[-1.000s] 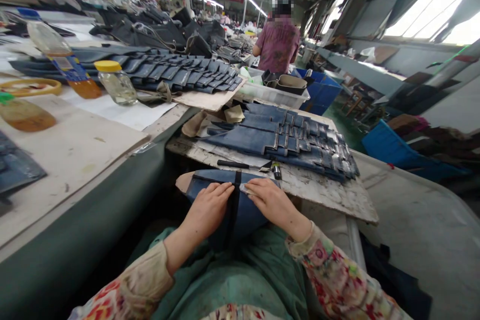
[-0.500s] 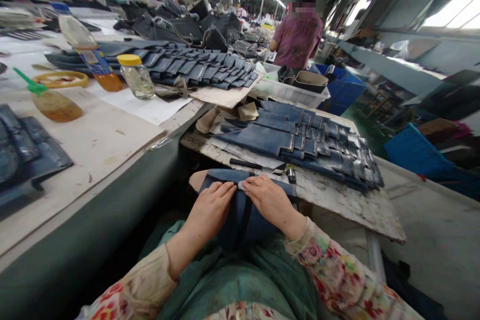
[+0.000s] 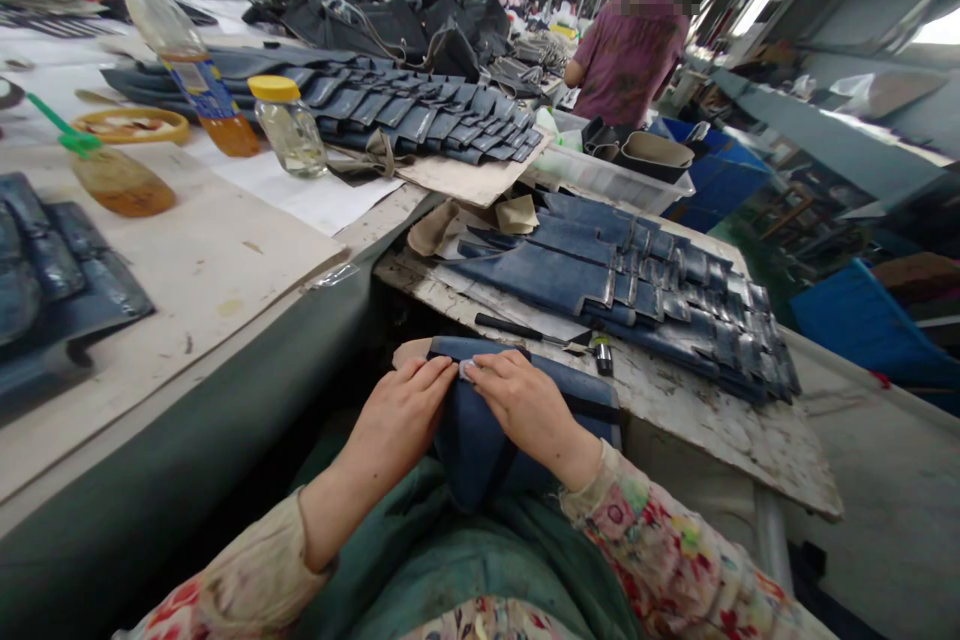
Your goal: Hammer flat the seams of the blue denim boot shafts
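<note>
A dark blue leather piece (image 3: 472, 440) rests above my green-covered lap, with a pale tan end (image 3: 412, 352) at its left and black strips across it. My left hand (image 3: 412, 398) grips its upper edge, fingers pressed together. Close beside it, my right hand (image 3: 525, 400) pinches the same edge with bent fingers. Something small and whitish (image 3: 466, 369) shows at the right fingertips; I cannot make out what it is. Both thumbs are mostly hidden. Just beyond the piece lie a black-handled tool (image 3: 510, 326) and a small dark cylinder with a yellowish-green end (image 3: 602, 356).
Overlapping blue leather pieces (image 3: 637, 270) cover much of the worn board (image 3: 720, 440) at right. On the left table stand a lidded jar (image 3: 296, 135), a bottle of amber liquid (image 3: 199, 85) and a squat container (image 3: 124, 182). A person (image 3: 630, 50) stands beyond a plastic bin (image 3: 585, 165).
My hands have shifted slightly left along the leather piece's upper edge, toward its tan end. More of its right side shows. The surroundings have moved right in view as the camera turned.
</note>
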`<state>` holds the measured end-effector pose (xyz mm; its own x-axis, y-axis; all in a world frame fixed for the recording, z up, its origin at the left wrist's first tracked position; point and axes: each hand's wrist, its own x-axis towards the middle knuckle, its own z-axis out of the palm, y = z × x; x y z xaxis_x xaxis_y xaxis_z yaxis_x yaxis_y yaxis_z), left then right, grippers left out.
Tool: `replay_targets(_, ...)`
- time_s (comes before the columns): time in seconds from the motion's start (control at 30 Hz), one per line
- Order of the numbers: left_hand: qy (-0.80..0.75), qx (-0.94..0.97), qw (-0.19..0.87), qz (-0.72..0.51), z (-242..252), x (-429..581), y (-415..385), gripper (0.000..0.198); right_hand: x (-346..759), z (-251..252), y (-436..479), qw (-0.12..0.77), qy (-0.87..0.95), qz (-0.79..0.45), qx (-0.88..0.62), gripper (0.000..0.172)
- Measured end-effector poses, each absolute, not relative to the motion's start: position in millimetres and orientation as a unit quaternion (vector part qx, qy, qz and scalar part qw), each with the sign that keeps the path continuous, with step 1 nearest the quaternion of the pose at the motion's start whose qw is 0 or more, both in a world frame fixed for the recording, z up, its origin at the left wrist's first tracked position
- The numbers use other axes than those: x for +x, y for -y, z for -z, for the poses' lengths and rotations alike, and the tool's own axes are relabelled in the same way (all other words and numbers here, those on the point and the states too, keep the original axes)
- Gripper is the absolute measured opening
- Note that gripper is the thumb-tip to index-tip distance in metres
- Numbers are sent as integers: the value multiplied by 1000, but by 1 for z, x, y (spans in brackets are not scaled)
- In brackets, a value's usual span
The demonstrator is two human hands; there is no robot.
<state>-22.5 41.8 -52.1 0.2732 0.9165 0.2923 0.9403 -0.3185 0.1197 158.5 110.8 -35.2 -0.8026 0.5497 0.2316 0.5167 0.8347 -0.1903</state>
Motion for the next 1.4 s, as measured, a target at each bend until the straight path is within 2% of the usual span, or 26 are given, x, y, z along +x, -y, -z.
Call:
replay_targets(0.23,621,-762,32,180,49,-46,-38,31,124,34,-116,128,956,-59,-259,31)
replay_targets(0.43,662,-732,36,160,52,-46,-36,39,106,28,-116,115,958,-56,-256,27)
replay_targets(0.73,636,-761,34,120,38,-45,-40,34,180,23,-110,106,953,-30,-282,29)
replay_targets(0.87,586,-808,-5,66,12,-45,-76,31,220,25,-104,104,947,-14,-303,30)
replay_targets(0.97,557,-829,-41,6,5,-27,-124,29,239,37,-89,156,927,-5,-340,32)
replay_targets(1.13,523,-846,-77,-72,40,23,-205,29,255,57,-58,240,875,1,-421,32)
replay_targets(1.27,502,-851,-90,-123,70,54,-240,27,257,59,-49,258,856,3,-448,31)
replay_targets(1.4,482,-863,-82,-125,73,69,-248,28,256,58,-51,255,851,-5,-458,30)
